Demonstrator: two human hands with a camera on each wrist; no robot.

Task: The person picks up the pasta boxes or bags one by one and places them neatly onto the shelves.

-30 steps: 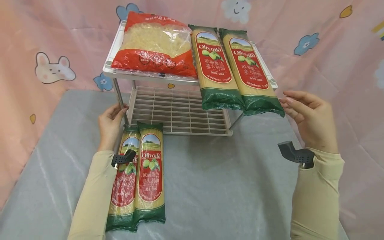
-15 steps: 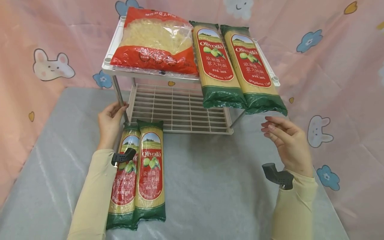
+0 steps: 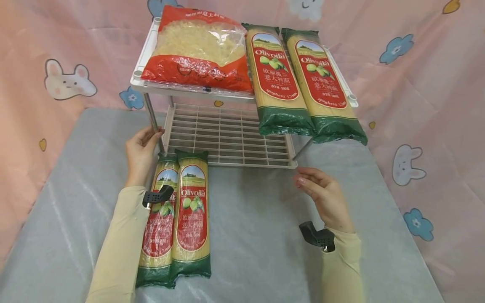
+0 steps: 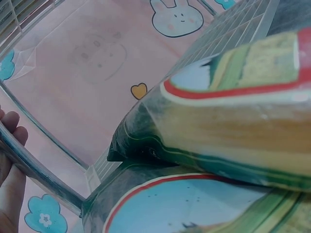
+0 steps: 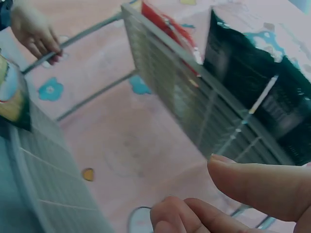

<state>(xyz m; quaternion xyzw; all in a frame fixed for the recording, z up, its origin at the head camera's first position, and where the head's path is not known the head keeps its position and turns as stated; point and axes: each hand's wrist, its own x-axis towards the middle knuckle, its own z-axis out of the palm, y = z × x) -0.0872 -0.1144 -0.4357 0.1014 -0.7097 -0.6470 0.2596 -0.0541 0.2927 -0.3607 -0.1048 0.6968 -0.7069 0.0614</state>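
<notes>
At the front left of a white two-tier rack [image 3: 253, 164], my left hand [image 3: 139, 155] grips the metal post [image 3: 150, 111], its fingers around it. My right hand [image 3: 326, 198] holds nothing; its fingers are loosely bent, with fingertips close to the lower shelf's front right corner. Up on the top shelf lie a red-and-clear bag of pasta [image 3: 201, 46] and two green-ended spaghetti packs [image 3: 278, 75], whose lower ends jut past the front edge. Two more spaghetti packs [image 3: 191, 219] lie side by side on the table, left of centre, their tops at the lower shelf's front edge.
A grey cloth [image 3: 250, 235] covers the table. Behind it hangs a pink curtain [image 3: 447, 126] printed with bunnies and flowers. The overhanging packs reach out above the lower shelf's right front.
My right hand has moved left and down, from beside the top right spaghetti pack to near the lower shelf's front right corner. The left hand stays on the post.
</notes>
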